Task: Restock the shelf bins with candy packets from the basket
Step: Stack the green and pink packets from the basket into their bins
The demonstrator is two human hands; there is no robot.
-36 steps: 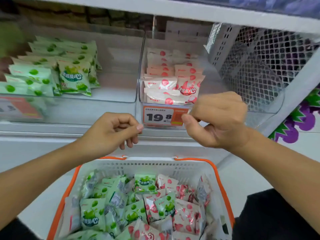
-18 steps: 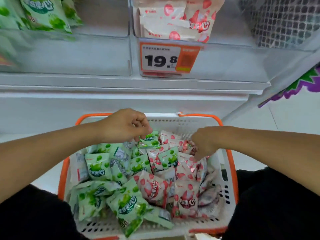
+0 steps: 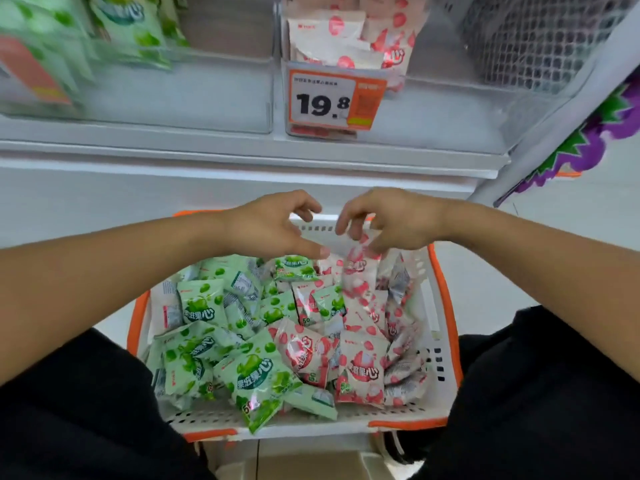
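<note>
Fingers (image 3: 372, 252) of right hand (image 3: 391, 220) pinching pink packet (image 3: 356, 271) above basket (image 3: 446, 299).

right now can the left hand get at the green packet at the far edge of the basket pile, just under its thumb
Probably yes. The left hand hovers open right above that green packet, which lies on top of the pile in the basket. Nothing covers it; the right hand is busy beside it with a pink packet.

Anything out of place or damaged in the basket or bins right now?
Nothing damaged or spilled. In the basket green and pink packets lie jumbled, as loose stock would. The right hand pinches a pink packet; the left hand hovers beside it.
</note>
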